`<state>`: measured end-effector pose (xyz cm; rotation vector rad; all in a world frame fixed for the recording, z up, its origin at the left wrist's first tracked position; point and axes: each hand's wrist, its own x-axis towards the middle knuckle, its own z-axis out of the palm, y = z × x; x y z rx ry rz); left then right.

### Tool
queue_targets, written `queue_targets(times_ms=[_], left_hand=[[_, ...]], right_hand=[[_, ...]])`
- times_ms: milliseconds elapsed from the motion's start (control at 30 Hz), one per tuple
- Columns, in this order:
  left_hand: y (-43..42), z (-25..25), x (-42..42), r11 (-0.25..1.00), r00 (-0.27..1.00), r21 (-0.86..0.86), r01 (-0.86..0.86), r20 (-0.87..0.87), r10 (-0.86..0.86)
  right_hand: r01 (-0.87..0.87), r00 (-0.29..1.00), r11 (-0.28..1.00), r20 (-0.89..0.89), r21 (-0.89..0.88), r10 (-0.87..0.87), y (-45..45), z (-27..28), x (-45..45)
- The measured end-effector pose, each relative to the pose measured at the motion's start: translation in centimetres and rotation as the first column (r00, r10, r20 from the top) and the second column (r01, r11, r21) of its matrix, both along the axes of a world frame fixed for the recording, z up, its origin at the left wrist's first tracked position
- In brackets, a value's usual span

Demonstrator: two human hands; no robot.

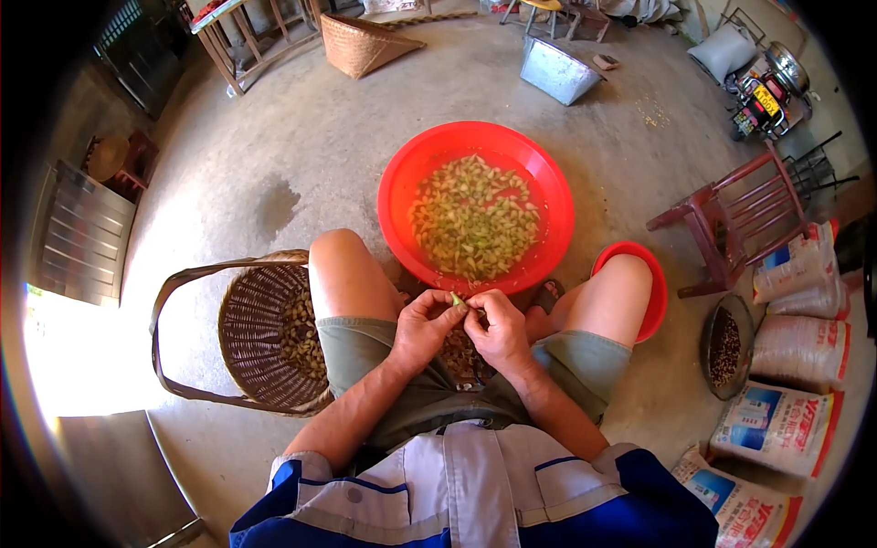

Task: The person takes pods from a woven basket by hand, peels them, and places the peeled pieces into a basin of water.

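Observation:
My left hand [426, 327] and my right hand [499, 331] meet between my knees. Their fingertips pinch a small green, pod-like piece [458, 299] whose exact kind I cannot make out. Just beyond them sits a wide red basin [395, 205], in which many pale green pieces [475, 215] lie in what looks like water. Beside my left leg, a tilted wicker basket [247, 338] with a long handle holds yellowish-brown pieces [301, 338]. Brown scraps [461, 356] show below my hands, partly hidden by my arms and shorts.
A smaller red tub [654, 306] stands behind my right knee. Farther right are a wooden chair [731, 215], a dark round pan [713, 342] of small pieces and several printed sacks [776, 429]. A metal bin [557, 71] and a woven scoop basket [361, 46] lie ahead.

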<state>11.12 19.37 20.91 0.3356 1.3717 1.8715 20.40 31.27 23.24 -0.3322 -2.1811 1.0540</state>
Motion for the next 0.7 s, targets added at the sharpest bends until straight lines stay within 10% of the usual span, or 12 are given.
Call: queue_targets(times_ms=[400,700], left_hand=[[-0.2,1.0,0.0,0.992,0.993,-0.119,0.036,-0.105,-0.049],[-0.2,1.5,-0.3,0.993,0.986,-0.021,0.114,0.122,-0.110]], right_hand=[[-0.018,0.999,0.998,0.033,-0.067,0.020,0.5,0.0,0.3],[0.007,0.987,0.879,0.144,-0.476,0.070,0.7,-0.6,0.8]])
